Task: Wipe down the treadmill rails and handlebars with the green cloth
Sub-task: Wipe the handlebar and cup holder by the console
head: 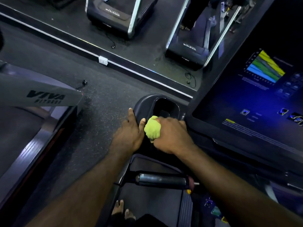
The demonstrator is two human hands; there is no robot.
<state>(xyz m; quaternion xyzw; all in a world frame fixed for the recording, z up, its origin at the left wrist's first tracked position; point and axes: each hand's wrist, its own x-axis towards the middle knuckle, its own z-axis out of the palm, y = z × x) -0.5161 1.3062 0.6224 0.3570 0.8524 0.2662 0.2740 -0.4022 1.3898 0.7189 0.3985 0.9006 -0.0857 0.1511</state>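
Grips a bunched lime-green cloth (152, 129) in the right hand (170, 135), pressed onto the dark moulded plastic console arm (142, 102) at 6 o'clock of its black cup-holder recess (165, 107). Rests the left hand (129, 133) at 9 o'clock of the cloth, fingers straight, thumb just beside it. At 3 o'clock, lit dark touchscreen with a coloured graph (254, 99). At 6 o'clock, black cylindrical handlebar grip (162, 179). At 9 o'clock, grey treadmill upright lettered VIVA (41, 94).
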